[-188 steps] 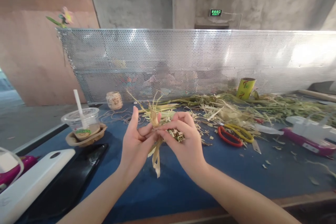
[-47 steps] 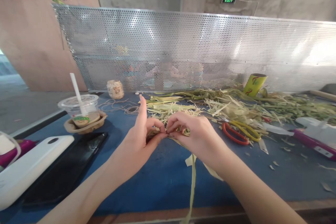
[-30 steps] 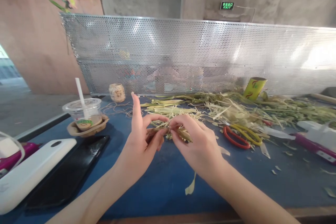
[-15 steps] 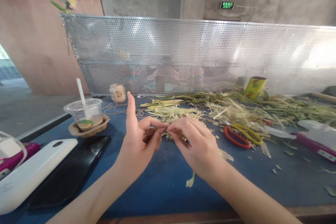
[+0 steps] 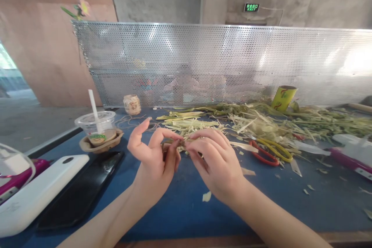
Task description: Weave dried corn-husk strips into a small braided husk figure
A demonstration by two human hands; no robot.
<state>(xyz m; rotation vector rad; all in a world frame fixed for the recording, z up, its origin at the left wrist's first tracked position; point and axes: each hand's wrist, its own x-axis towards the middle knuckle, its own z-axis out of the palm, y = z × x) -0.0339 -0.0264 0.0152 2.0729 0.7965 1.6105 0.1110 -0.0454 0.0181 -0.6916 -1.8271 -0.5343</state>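
My left hand (image 5: 158, 155) and my right hand (image 5: 216, 159) meet fingertip to fingertip above the blue table. Both are closed in a pinch on a thin greenish-brown plant strip (image 5: 185, 142), mostly hidden by the fingers. Some brownish material shows inside my left palm, too covered to make out. The left index or little finger stands raised and bent away from the pinch. A pale flat strip (image 5: 243, 146) sticks out to the right behind my right hand; whether it is held I cannot tell. Shredded plant fibres (image 5: 194, 126) lie just beyond the fingers.
Scissors (image 5: 267, 153) with red and yellow handles lie right, near a green-yellow can (image 5: 284, 99) and heaped leaves (image 5: 319, 118). On the left are a plastic cup (image 5: 97, 124), a black phone (image 5: 84, 190), a white power bank (image 5: 37, 193) and a twine-wrapped jar (image 5: 131, 104). A perforated metal screen (image 5: 188, 46) stands behind.
The raised digit of my left hand has bent down from upright. A pale strip now extends right of my right hand, and the hanging green piece below that hand has shifted or gone from view.
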